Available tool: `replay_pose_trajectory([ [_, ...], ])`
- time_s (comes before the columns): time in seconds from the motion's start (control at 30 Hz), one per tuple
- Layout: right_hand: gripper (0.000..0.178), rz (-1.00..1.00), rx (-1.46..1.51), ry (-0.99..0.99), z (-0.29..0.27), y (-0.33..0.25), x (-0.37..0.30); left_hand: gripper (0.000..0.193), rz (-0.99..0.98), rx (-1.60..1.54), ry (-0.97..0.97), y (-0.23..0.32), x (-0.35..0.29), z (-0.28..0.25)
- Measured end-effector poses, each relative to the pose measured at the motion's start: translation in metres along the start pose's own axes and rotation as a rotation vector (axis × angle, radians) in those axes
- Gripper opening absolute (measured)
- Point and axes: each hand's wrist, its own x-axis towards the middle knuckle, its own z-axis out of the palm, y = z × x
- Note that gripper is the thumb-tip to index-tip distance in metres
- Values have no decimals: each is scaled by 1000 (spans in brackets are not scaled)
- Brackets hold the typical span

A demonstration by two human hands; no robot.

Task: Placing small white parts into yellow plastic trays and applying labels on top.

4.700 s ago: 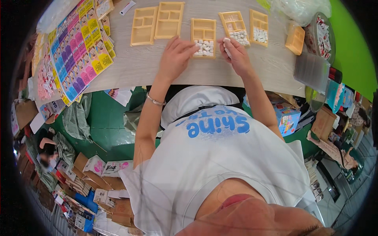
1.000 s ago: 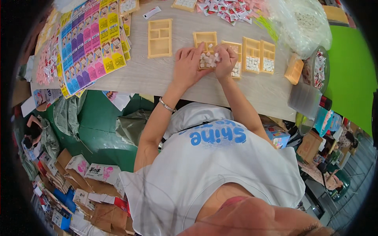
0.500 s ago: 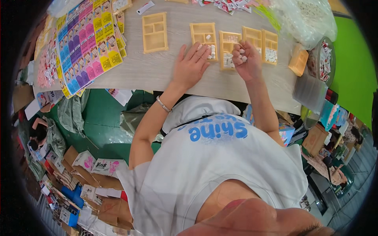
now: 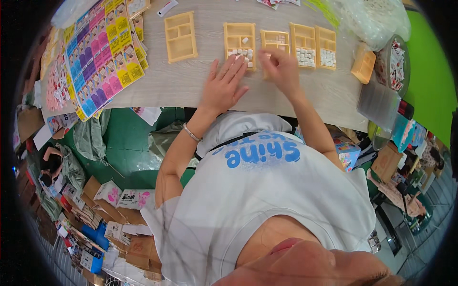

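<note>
Between other trays (image 4: pixel 301 31), a beige tray (image 4: pixel 239 29) pointed lengthwise away, left hand (image 4: pixel 222 89) spread over its corner, right hand (image 4: pixel 283 71) curled, contents unclear.

The person wears a loose white T-shirt (image 4: pixel 267 205) with wide, short sleeves (image 4: pixel 164 212) that end on the upper arms and a rounded neckline edged by a broad band (image 4: pixel 238 261). Across its front runs puffy blue lettering (image 4: pixel 262 155), with a paler, speckled blue patch (image 4: pixel 267 167) beside it. At the waist a thin dark strip (image 4: pixel 234 140) divides the shirt from white, softly creased fabric (image 4: pixel 253 122) over the lap. A slim silver-coloured bracelet (image 4: pixel 192 132) circles the forearm near the left hand (image 4: pixel 223 88). The right hand (image 4: pixel 280 70) and forearm are bare.
</note>
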Motion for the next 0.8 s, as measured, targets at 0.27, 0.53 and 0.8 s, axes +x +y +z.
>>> replay_pose_trajectory([
  [0.27, 11, -200, -120, -4, 7, 12, 57, 68, 7, -83, 33, 1, 5, 0],
  [0.53, 8, -500, -672, -204, 11, 9, 76, 66, -32, -29, 77, -1, 7, -2],
  [0.8, 14, -356, -353, -91, 10, 4, 32, 67, -62, -62, 24, -2, 4, 5],
])
